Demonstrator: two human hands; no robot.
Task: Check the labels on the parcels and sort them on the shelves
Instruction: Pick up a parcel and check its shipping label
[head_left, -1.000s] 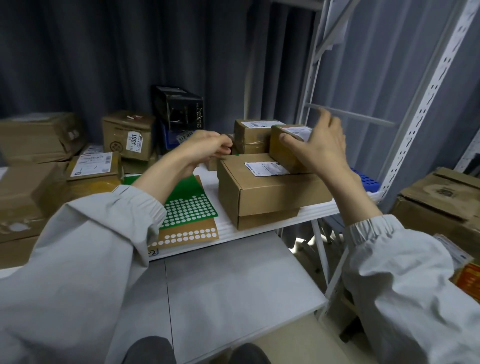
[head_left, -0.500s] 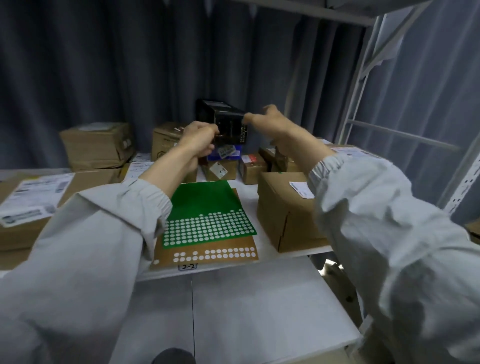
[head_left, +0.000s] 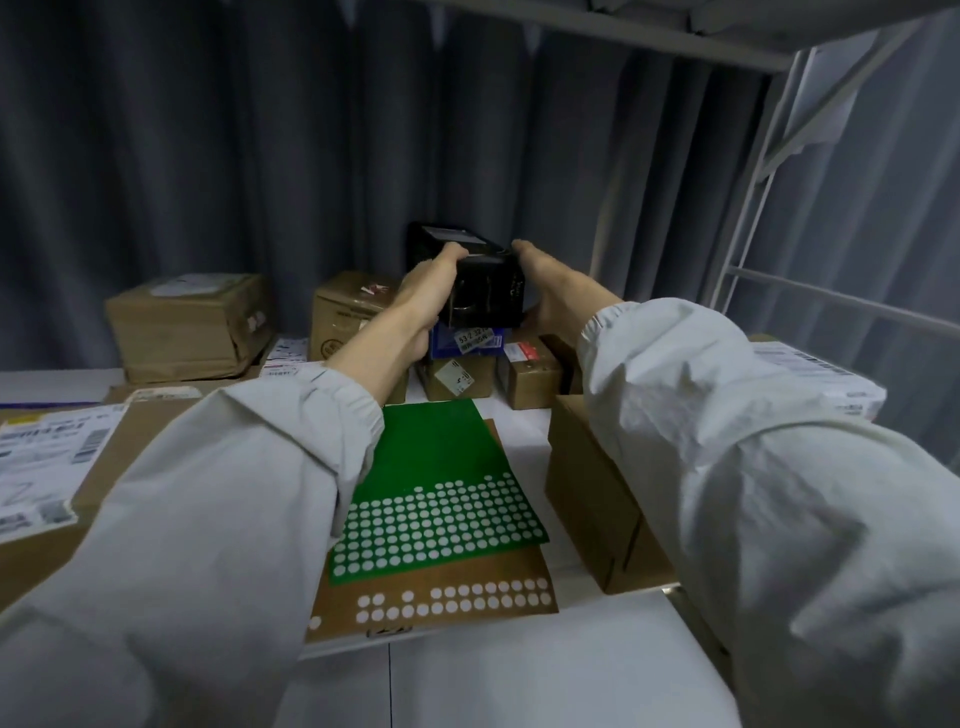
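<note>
Head view, black box (head_left: 483, 291) gripped by both hands, long axis receding

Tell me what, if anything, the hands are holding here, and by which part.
The black box, held by both hands: the left hand grips its left side, the right hand its right side. It sits above a blue box.
</note>
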